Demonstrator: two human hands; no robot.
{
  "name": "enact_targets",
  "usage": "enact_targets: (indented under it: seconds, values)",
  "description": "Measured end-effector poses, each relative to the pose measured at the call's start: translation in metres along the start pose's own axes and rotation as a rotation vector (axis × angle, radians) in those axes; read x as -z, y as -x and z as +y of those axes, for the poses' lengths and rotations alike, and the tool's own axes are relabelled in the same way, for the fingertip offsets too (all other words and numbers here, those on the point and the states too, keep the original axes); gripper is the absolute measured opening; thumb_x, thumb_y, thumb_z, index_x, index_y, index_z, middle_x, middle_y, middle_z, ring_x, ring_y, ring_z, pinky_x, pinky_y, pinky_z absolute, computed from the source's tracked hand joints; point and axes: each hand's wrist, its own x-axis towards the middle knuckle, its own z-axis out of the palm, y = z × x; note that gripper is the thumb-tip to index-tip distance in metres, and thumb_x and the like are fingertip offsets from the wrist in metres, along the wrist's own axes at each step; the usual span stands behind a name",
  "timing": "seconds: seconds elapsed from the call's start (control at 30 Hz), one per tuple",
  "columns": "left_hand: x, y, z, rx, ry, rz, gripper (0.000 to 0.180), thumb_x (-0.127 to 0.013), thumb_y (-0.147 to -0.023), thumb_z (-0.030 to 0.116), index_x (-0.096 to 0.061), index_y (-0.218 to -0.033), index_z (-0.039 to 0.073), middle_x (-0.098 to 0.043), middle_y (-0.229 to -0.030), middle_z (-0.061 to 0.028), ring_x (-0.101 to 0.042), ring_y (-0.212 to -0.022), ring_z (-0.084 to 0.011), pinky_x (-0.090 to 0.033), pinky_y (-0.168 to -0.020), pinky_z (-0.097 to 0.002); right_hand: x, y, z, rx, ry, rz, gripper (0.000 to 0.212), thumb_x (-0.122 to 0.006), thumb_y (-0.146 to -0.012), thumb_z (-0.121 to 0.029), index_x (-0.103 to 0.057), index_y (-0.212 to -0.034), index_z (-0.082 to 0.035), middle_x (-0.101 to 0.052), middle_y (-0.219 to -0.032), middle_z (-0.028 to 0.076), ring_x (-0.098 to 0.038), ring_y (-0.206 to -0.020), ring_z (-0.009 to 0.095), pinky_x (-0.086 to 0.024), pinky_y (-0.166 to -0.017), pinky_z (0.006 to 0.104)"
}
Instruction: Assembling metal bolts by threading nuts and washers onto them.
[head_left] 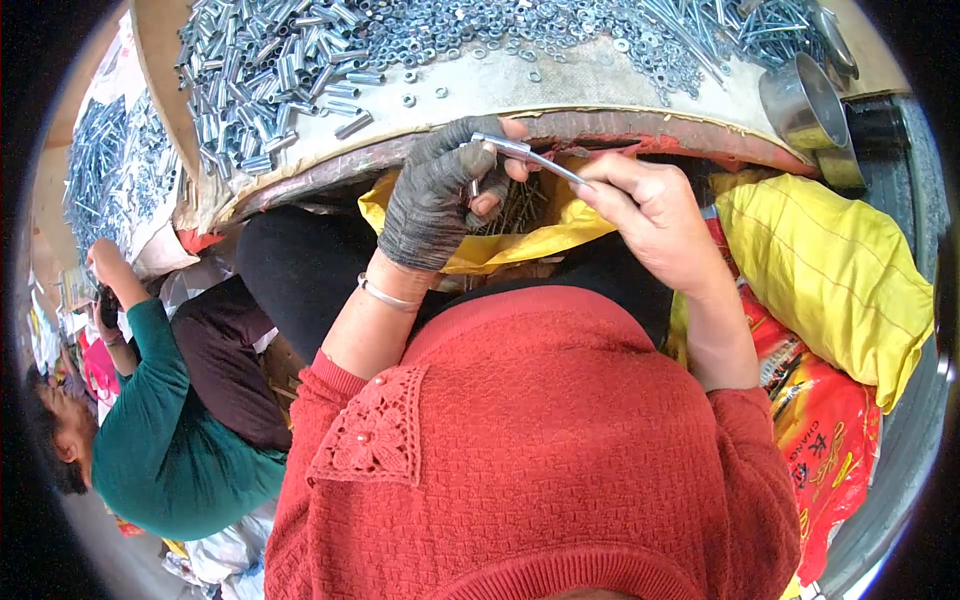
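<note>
My left hand (432,190), in a dark fingerless glove, is closed round a shiny metal sleeve (508,147). Another small metal piece (473,187) shows between its lower fingers. A thin metal rod (556,170) runs out of the sleeve's right end, in line with it. My bare right hand (645,205) pinches the rod's far end between thumb and fingers. Both hands are raised just in front of the table edge. Below them an open yellow sack (490,255) holds several long brassy metal pieces (525,208).
On the table (450,112) lie heaps of metal sleeves (270,70), nuts and washers (520,35) and rods (775,30). Metal cups (803,100) stand far right. A yellow sack (830,270) rests on a red bag (820,440). At left, a person in green (170,430) works beside another heap (115,175).
</note>
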Motion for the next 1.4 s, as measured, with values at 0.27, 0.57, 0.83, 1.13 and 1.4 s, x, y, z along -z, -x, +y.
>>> enact_targets:
  seconds: [0.27,0.57,0.83,1.13,1.4]
  values:
    - [-0.003,-0.015,-0.028,-0.2,-0.569,-0.19,0.023,-0.056,-0.088,0.024,-0.059,-0.097,0.003,-0.064,-0.079,-0.0067,-0.047,-0.049,-0.0065,-0.036,-0.043,-0.0176,-0.041,-0.071,-0.013,0.828,0.509,0.75,0.045,-0.069,-0.079,-0.036,-0.057,-0.105,-0.002,-0.058,-0.089,0.014,-0.06,-0.08,0.027,-0.049,-0.073,0.0351]
    - [0.003,-0.011,-0.017,0.248,0.039,-0.059,0.022,-0.056,-0.089,0.025,-0.056,-0.094,0.004,-0.063,-0.07,-0.0105,-0.046,-0.042,-0.0068,-0.034,-0.037,-0.0178,0.023,-0.074,0.037,0.196,0.374,0.721,0.021,-0.052,-0.088,-0.02,-0.061,-0.098,-0.004,-0.065,-0.09,0.016,-0.063,-0.08,0.035,-0.05,-0.066,0.0421]
    - [-0.021,-0.004,-0.005,0.339,-0.271,0.064,0.017,-0.058,-0.085,0.025,-0.053,-0.083,0.009,-0.052,-0.06,-0.0002,-0.038,-0.041,-0.0043,-0.026,-0.036,-0.0175,0.019,-0.108,0.07,0.029,0.928,0.548,0.025,-0.049,-0.081,-0.01,-0.061,-0.09,0.011,-0.065,-0.079,0.023,-0.067,-0.071,0.034,-0.055,-0.061,0.0445]
    - [-0.011,0.0,-0.022,0.278,-0.314,0.096,0.021,-0.057,-0.09,0.033,-0.054,-0.089,0.012,-0.06,-0.066,-0.0069,-0.041,-0.037,-0.0082,-0.027,-0.034,-0.0169,0.022,-0.115,0.043,-0.072,0.602,0.589,0.014,-0.057,-0.07,-0.008,-0.069,-0.076,-0.004,-0.067,-0.087,0.016,-0.066,-0.08,0.03,-0.055,-0.064,0.0415]
    - [-0.042,-0.002,-0.029,0.204,-0.833,-0.181,0.018,-0.062,-0.084,0.026,-0.057,-0.086,0.009,-0.051,-0.054,-0.0031,-0.041,-0.036,-0.0097,-0.028,-0.034,-0.0202,0.034,-0.088,0.054,0.011,0.134,0.807,0.012,-0.058,-0.066,-0.01,-0.059,-0.071,0.001,-0.061,-0.073,0.022,-0.063,-0.073,0.037,-0.049,-0.063,0.0462]
